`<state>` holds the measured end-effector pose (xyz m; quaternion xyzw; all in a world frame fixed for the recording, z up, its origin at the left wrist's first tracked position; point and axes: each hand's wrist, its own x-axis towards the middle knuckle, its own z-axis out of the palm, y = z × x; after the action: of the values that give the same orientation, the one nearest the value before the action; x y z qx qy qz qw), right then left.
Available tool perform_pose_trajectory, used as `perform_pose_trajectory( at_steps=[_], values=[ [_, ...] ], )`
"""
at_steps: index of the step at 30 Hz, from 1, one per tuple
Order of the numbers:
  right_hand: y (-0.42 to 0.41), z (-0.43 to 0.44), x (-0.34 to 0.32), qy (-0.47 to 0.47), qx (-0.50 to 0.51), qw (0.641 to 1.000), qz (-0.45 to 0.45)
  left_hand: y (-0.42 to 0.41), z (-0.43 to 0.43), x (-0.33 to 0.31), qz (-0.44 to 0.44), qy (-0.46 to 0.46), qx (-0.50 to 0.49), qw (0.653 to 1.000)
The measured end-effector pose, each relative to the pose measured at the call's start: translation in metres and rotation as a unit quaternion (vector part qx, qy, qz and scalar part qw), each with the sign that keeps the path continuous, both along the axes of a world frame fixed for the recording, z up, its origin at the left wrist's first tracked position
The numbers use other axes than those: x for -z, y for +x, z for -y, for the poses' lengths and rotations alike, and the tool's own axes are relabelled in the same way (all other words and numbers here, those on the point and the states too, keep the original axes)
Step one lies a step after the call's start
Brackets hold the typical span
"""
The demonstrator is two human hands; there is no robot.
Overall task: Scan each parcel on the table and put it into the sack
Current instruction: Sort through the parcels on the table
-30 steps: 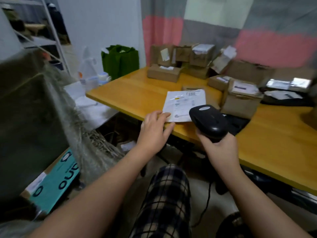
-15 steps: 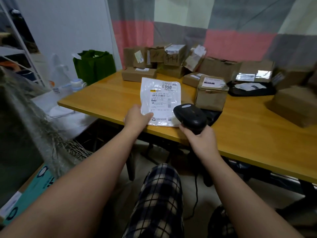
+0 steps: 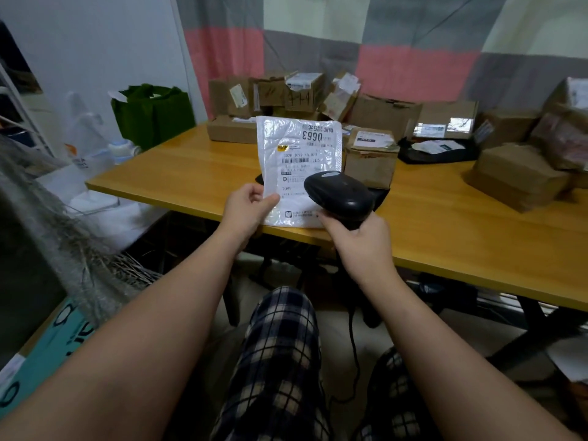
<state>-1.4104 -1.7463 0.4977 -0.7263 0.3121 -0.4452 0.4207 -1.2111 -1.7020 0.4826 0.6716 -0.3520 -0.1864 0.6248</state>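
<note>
While the left grip (image 3: 245,208) pinches the white poly mailer (image 3: 297,144) at its lower left edge, thumb on the label side, the mailer stands upright over the near edge of the tabletop (image 3: 191,173). Label faces the camera, print upside down.

Head view, rest:
- Right grip (image 3: 359,240) is curled round the handle of the black barcode scanner (image 3: 340,194). The scanner head overlaps the mailer's lower right part in view; can't tell if they touch.
- Scanner cable (image 3: 352,345) hangs from the handle down past the plaid trousers (image 3: 280,361).
- Grey woven sack (image 3: 47,224) is at far left, off the tabletop and well apart from the mailer. Its mouth isn't clear from here.
- Small cardboard box (image 3: 370,160) sits on the tabletop just right of the mailer and behind the scanner.
- Pile of cardboard boxes (image 3: 286,93) runs along the back edge, against the checked curtain (image 3: 413,43).
- Black mailer bag (image 3: 439,152) lies right of the small box; larger brown box (image 3: 518,176) sits near the right end.
- Green bag (image 3: 152,113) stands beyond the tabletop's left end.
</note>
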Motion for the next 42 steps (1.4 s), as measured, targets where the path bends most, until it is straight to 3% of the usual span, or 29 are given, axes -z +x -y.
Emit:
perform_pose_trajectory(
  at_steps=[10, 26, 30, 35, 42],
  values=[
    [-0.008, -0.003, -0.008, 0.013, -0.013, 0.999, 0.038, 0.001, -0.003, 0.002, -0.009, -0.004, 0.015, 1.000],
    [-0.007, -0.010, -0.002, 0.022, -0.006, 1.000, 0.001, -0.002, -0.005, 0.003, 0.012, -0.002, 0.006, 1.000],
    [-0.007, -0.016, -0.003, 0.033, -0.026, 0.999, 0.011, -0.009, -0.015, -0.002, -0.048, -0.036, 0.001, 0.998],
    [0.018, -0.039, -0.001, 0.078, -0.109, 0.991, 0.032, -0.018, -0.074, -0.007, -0.064, -0.102, -0.076, 0.990],
    [0.108, -0.120, 0.038, 0.109, -0.263, 0.957, -0.049, 0.015, -0.229, 0.022, 0.013, -0.093, -0.305, 0.948]
  ],
)
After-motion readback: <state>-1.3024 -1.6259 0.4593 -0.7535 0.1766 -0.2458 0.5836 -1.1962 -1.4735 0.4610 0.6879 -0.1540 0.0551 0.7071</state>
